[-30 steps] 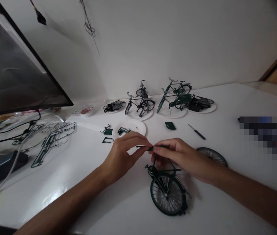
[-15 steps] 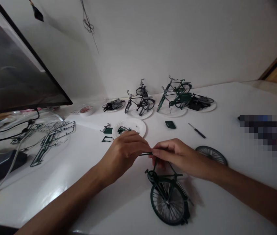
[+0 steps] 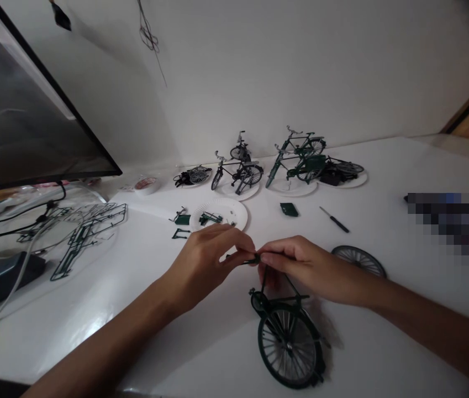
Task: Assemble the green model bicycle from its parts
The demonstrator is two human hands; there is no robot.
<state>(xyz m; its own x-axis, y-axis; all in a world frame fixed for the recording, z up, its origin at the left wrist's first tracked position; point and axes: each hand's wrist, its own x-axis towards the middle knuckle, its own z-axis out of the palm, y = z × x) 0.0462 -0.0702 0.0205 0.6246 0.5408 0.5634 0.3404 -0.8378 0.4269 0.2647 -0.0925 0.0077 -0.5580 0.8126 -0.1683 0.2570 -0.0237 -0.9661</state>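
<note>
A half-built dark green model bicycle (image 3: 286, 326) with one spoked wheel stands on the white table (image 3: 383, 166) in front of me. My right hand (image 3: 300, 265) pinches the top of its frame. My left hand (image 3: 209, 260) pinches a thin dark rod (image 3: 247, 260) that meets the frame at my right fingertips. Both hands are closed, fingertips almost touching. A loose spoked wheel (image 3: 358, 260) lies flat just behind my right wrist.
A paper plate (image 3: 234, 213) with small green parts sits beyond my hands, a small screwdriver (image 3: 334, 219) and green piece (image 3: 289, 209) to its right. Finished model bicycles (image 3: 238, 172) stand on plates at the back. A monitor (image 3: 22, 121), cables and part sprues (image 3: 80, 235) are at left.
Both hands and the bicycle have shifted slightly; the rod stays pinched between the fingertips at the frame's top, and the wheel sits a little lower in view.
</note>
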